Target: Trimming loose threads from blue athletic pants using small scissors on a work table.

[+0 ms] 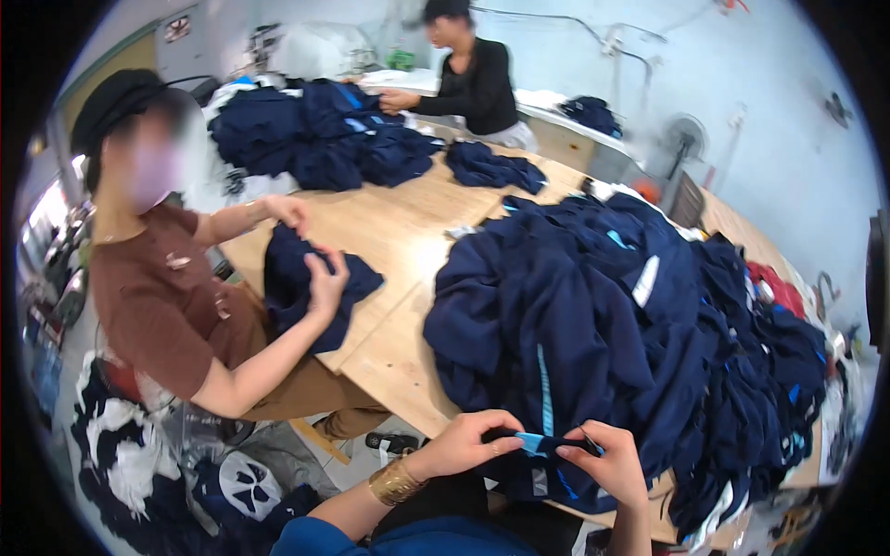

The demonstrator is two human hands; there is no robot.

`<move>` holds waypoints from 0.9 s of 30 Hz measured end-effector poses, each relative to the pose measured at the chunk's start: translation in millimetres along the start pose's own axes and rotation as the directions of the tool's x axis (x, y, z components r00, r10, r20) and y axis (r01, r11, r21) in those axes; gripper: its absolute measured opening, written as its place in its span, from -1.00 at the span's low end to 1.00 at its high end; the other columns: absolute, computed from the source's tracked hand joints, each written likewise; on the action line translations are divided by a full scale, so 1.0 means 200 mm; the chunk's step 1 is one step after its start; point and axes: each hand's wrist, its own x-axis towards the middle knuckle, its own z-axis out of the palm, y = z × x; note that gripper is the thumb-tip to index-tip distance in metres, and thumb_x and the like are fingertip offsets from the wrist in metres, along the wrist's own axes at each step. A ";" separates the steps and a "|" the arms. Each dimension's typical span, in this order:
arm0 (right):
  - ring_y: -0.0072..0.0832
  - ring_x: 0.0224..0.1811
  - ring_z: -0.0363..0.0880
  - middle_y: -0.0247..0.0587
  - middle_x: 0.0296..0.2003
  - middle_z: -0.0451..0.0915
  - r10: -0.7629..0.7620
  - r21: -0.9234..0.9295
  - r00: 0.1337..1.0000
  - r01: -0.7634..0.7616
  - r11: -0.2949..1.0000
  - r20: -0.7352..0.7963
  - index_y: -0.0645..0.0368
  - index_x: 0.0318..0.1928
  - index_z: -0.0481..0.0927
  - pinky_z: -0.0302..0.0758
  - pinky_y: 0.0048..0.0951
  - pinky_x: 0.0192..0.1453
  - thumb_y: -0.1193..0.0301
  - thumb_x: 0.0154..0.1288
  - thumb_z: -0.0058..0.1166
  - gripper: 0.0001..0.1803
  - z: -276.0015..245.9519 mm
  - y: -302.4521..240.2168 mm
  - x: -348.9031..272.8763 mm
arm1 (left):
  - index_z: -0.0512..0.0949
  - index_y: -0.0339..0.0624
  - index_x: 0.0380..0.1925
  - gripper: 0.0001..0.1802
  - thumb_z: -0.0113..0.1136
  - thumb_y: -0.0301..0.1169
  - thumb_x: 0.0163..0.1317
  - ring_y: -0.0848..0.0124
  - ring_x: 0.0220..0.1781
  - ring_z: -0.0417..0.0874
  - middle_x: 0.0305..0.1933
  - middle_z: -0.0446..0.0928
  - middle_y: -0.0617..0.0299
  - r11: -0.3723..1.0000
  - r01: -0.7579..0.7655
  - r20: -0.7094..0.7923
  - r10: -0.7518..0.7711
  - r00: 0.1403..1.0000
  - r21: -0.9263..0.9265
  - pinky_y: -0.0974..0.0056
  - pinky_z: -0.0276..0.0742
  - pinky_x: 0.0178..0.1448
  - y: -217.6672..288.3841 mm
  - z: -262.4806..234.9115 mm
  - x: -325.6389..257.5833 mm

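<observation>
In front of me, my left hand [469, 447] pinches the edge of a navy garment at a light blue strip [533, 443]. My right hand [610, 463] is closed on the same garment a little to the right, so a short stretch of cloth spans both hands. A small dark, thin thing [591, 446] shows between my right fingers; its kind is too small to tell. The rest of the garment hangs below and merges into a large heap of navy garments [575, 296] just beyond, with light blue and white trim.
A wooden table [408, 250] bears the heap. At left, a person in a brown shirt [158, 315] handles a navy garment [306, 278]. Far back, a person in black [477, 88] stands by another navy pile [315, 130]. Dark and white cloth [130, 454] lies at lower left.
</observation>
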 end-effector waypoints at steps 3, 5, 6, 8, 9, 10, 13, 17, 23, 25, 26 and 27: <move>-0.54 -0.58 0.38 -0.23 -0.62 0.44 0.068 0.034 0.993 -0.065 0.997 -0.095 0.31 -0.43 0.57 0.28 -0.58 -0.47 0.54 -0.06 0.27 -0.84 0.01 0.03 -0.03 | 0.52 -0.25 -0.25 -0.75 0.14 -0.29 0.22 0.54 -0.29 0.52 -0.36 0.52 0.26 0.987 -0.156 0.054 0.153 0.987 0.039 0.40 0.41 -0.17 0.04 0.05 0.04; -0.54 -0.58 0.38 -0.24 -0.61 0.44 0.029 0.039 0.997 -0.026 0.999 -0.065 0.31 -0.43 0.57 0.27 -0.59 -0.47 0.54 -0.07 0.27 -0.84 0.01 0.02 -0.03 | 0.53 -0.24 -0.26 -0.76 0.15 -0.28 0.21 0.56 -0.30 0.50 -0.39 0.50 0.29 0.982 -0.181 0.031 0.179 0.983 0.049 0.42 0.40 -0.19 0.05 0.06 0.02; -0.55 -0.58 0.38 -0.25 -0.61 0.44 0.017 0.039 0.997 -0.014 0.999 -0.071 0.30 -0.43 0.57 0.25 -0.60 -0.48 0.55 -0.07 0.27 -0.84 0.01 0.01 -0.03 | 0.53 -0.25 -0.28 -0.76 0.15 -0.28 0.21 0.55 -0.31 0.50 -0.40 0.50 0.29 0.979 -0.183 0.048 0.179 0.983 0.086 0.42 0.40 -0.20 0.06 0.05 0.01; -0.54 -0.59 0.37 -0.27 -0.60 0.46 -0.005 0.037 0.999 0.006 0.999 -0.032 0.29 -0.43 0.57 0.25 -0.59 -0.47 0.55 -0.08 0.28 -0.84 0.00 -0.03 -0.01 | 0.54 -0.25 -0.29 -0.76 0.16 -0.28 0.20 0.55 -0.31 0.49 -0.41 0.49 0.30 0.974 -0.188 0.065 0.181 0.981 0.125 0.41 0.39 -0.21 0.08 0.04 0.00; -0.56 -0.59 0.37 -0.27 -0.60 0.46 -0.027 0.035 1.000 0.028 0.999 -0.012 0.29 -0.44 0.57 0.25 -0.59 -0.48 0.56 -0.09 0.28 -0.84 0.00 -0.05 -0.01 | 0.54 -0.27 -0.32 -0.76 0.16 -0.29 0.19 0.50 -0.31 0.51 -0.40 0.50 0.25 0.983 -0.167 0.055 0.163 0.985 0.076 0.39 0.39 -0.20 0.09 0.03 -0.01; -0.58 -0.59 0.36 -0.28 -0.60 0.47 -0.047 0.033 0.999 0.047 0.998 0.005 0.29 -0.44 0.57 0.24 -0.59 -0.48 0.57 -0.09 0.27 -0.85 0.00 -0.07 -0.01 | 0.53 -0.29 -0.34 -0.76 0.17 -0.30 0.18 0.46 -0.31 0.52 -0.39 0.50 0.21 0.989 -0.146 0.050 0.145 0.988 0.026 0.38 0.40 -0.19 0.11 0.03 -0.02; -0.61 -0.58 0.37 -0.29 -0.60 0.47 -0.020 0.259 0.983 0.067 0.964 -0.181 0.30 -0.46 0.57 0.23 -0.62 -0.48 0.62 -0.11 0.25 -0.86 -0.04 -0.06 -0.10 | 0.53 -0.28 -0.32 -0.79 0.18 -0.35 0.14 0.39 -0.31 0.54 -0.37 0.50 0.17 0.961 -0.269 0.038 0.267 0.963 0.061 0.36 0.41 -0.20 0.19 0.07 0.01; -0.60 -0.57 0.40 -0.29 -0.61 0.46 -0.175 -0.024 0.886 0.182 0.983 -0.430 0.30 -0.47 0.56 0.23 -0.64 -0.47 0.68 -0.13 0.21 -0.87 -0.15 -0.15 -0.14 | 0.53 -0.25 -0.32 -0.83 0.20 -0.41 0.10 0.26 -0.32 0.57 -0.37 0.51 0.11 0.875 -0.417 0.022 0.425 0.905 0.244 0.33 0.46 -0.22 0.30 0.14 0.11; -0.58 -0.43 0.52 -0.27 -0.51 0.56 -0.162 -0.143 0.758 0.091 0.985 -0.632 0.31 -0.42 0.56 0.38 -0.63 -0.29 0.66 -0.02 0.13 -0.91 -0.41 -0.25 -0.22 | 0.56 -0.25 -0.26 -0.62 0.01 -0.76 -0.13 0.34 -0.24 0.58 -0.32 0.55 0.16 0.844 -0.377 -0.180 0.468 0.865 0.382 0.36 0.45 -0.11 0.36 0.09 0.20; -0.66 -0.44 0.48 -0.30 -0.51 0.56 -0.135 -0.187 0.701 0.002 0.982 -0.700 0.32 -0.40 0.55 0.38 -0.64 -0.28 0.64 0.02 0.12 -0.92 -0.52 -0.21 -0.21 | 0.55 -0.28 -0.24 -0.60 -0.08 -0.77 -0.12 0.36 -0.16 0.57 -0.26 0.57 0.16 0.865 -0.343 -0.223 0.440 0.870 0.366 0.38 0.43 -0.02 0.35 0.06 0.26; -0.68 -0.45 0.45 -0.31 -0.52 0.55 -0.137 -0.219 0.670 -0.040 0.975 -0.730 0.33 -0.39 0.54 0.38 -0.64 -0.29 0.61 0.06 0.10 -0.94 -0.58 -0.17 -0.20 | 0.54 -0.29 -0.24 -0.59 -0.12 -0.78 -0.11 0.38 -0.14 0.57 -0.23 0.57 0.17 0.866 -0.334 -0.238 0.437 0.867 0.373 0.39 0.41 0.01 0.35 0.06 0.31; -0.70 -0.45 0.43 -0.33 -0.53 0.53 -0.160 -0.262 0.658 -0.058 0.963 -0.735 0.33 -0.40 0.53 0.37 -0.62 -0.30 0.57 0.08 0.11 -0.93 -0.65 -0.15 -0.21 | 0.54 -0.30 -0.25 -0.59 -0.13 -0.77 -0.13 0.34 -0.14 0.58 -0.24 0.57 0.13 0.864 -0.337 -0.258 0.446 0.857 0.373 0.37 0.42 0.01 0.35 0.05 0.34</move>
